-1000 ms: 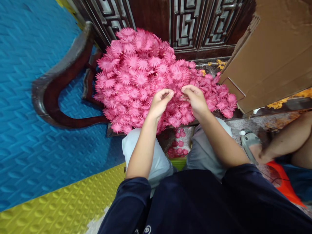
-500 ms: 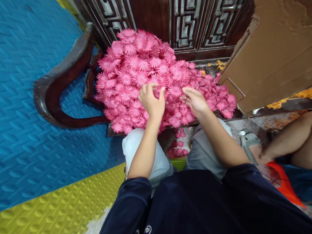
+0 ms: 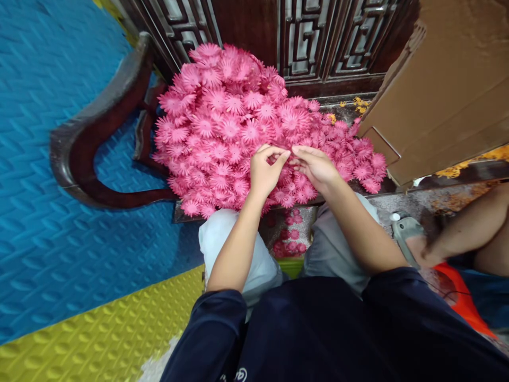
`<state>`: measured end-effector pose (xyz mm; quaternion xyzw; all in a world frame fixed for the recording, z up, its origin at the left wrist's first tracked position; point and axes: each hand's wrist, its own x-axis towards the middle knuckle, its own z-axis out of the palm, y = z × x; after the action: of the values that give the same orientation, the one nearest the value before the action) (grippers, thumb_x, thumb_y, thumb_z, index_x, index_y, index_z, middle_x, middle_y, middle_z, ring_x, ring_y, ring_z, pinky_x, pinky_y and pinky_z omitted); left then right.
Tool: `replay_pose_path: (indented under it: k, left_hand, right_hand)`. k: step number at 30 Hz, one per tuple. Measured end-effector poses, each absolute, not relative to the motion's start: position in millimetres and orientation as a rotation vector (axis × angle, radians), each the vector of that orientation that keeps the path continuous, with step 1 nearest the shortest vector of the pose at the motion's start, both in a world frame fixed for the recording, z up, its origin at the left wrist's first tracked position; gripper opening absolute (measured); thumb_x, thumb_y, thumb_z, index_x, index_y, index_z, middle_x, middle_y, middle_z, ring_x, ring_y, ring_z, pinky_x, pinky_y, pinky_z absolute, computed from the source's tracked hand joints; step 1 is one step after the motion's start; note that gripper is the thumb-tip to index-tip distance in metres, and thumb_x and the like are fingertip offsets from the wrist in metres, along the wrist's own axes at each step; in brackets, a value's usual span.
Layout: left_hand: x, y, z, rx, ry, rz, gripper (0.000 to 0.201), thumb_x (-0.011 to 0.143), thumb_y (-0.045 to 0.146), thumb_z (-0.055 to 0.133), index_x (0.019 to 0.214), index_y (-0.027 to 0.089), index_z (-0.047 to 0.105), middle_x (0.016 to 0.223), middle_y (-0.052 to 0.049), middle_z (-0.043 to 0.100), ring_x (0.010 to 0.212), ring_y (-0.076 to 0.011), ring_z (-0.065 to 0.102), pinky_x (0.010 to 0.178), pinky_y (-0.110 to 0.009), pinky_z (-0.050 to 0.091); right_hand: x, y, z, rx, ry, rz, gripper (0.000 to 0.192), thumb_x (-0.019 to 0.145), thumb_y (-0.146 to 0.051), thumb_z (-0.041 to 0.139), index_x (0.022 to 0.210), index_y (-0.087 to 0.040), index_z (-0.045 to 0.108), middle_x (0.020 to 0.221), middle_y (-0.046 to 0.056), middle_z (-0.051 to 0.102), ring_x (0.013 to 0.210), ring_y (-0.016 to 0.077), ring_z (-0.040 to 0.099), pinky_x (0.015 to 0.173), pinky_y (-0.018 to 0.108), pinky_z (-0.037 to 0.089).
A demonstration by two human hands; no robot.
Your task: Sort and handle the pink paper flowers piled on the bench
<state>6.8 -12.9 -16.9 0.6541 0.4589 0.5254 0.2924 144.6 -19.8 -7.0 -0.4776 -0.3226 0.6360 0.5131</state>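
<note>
A big heap of pink artificial flowers [image 3: 230, 127] lies in front of me. Over its front part my two hands meet, fingertips almost touching. My left hand [image 3: 267, 168] is closed in a pinch, thumb against the fingers. Thumb and fingers of my right hand [image 3: 316, 165] are pinched too. A pink flower [image 3: 283, 145], tilted nearly edge-on, shows between the fingertips of both hands; its detail is partly hidden by them.
A curved dark wooden armrest [image 3: 85, 154] stands left of the heap. Behind is a carved wooden panel [image 3: 248, 32]. A cardboard box [image 3: 449, 95] stands at right, near yellow flower pieces [image 3: 453, 171]. Loose pink flowers [image 3: 292, 239] lie between my knees. Another person's leg [image 3: 469, 228] is at right.
My left hand has moved right to meet my right hand, and its spread fingers have closed into a pinch. The flower at my right fingertips has tipped edge-on.
</note>
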Motion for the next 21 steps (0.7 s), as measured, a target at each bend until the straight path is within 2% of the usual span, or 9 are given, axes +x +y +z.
replay_pose_path:
  k: [6, 11, 16, 21]
  left_hand:
    - [6.0, -9.7, -17.8, 1.649, 1.153, 1.334, 0.008, 0.078, 0.019, 0.061, 0.073, 0.018, 0.067, 0.073, 0.0, 0.064, 0.067, -0.0106, 0.055, 0.069, -0.025, 0.044]
    - [8.6, -10.9, -15.9, 1.586, 1.198, 1.303, 0.01, 0.071, 0.009, 0.058, 0.069, 0.016, 0.065, 0.068, 0.001, 0.061, 0.062, -0.0096, 0.051, 0.064, -0.024, 0.042]
    - [8.4, -11.7, -15.0, 1.572, 1.239, 1.328, 0.011, 0.067, 0.007, 0.059, 0.064, 0.017, 0.063, 0.064, 0.003, 0.056, 0.06, -0.0087, 0.048, 0.063, -0.023, 0.041]
    - [6.6, -12.2, -13.4, 1.538, 1.216, 1.343, 0.009, 0.069, 0.011, 0.062, 0.064, 0.017, 0.064, 0.064, 0.003, 0.058, 0.06, -0.0086, 0.049, 0.062, -0.023, 0.041]
  right_hand:
    - [143.2, -19.4, -6.2, -1.204, -0.751, 1.496, 0.016, 0.07, -0.029, 0.071, 0.075, -0.02, 0.06, 0.07, -0.004, 0.063, 0.061, 0.0066, 0.058, 0.06, 0.02, 0.044]
    - [140.8, -18.6, -6.9, -1.24, -0.728, 1.453, 0.008, 0.074, -0.024, 0.066, 0.075, -0.02, 0.058, 0.064, -0.005, 0.06, 0.059, 0.007, 0.058, 0.058, 0.02, 0.044]
    - [139.9, -19.3, -7.0, -1.26, -0.796, 1.421, 0.014, 0.071, -0.031, 0.069, 0.074, -0.021, 0.06, 0.067, -0.004, 0.062, 0.059, 0.0072, 0.057, 0.058, 0.021, 0.044]
    - [140.2, -20.8, -5.9, -1.218, -0.871, 1.4, 0.02, 0.067, -0.035, 0.073, 0.072, -0.021, 0.06, 0.069, -0.004, 0.061, 0.06, 0.0071, 0.057, 0.058, 0.021, 0.043]
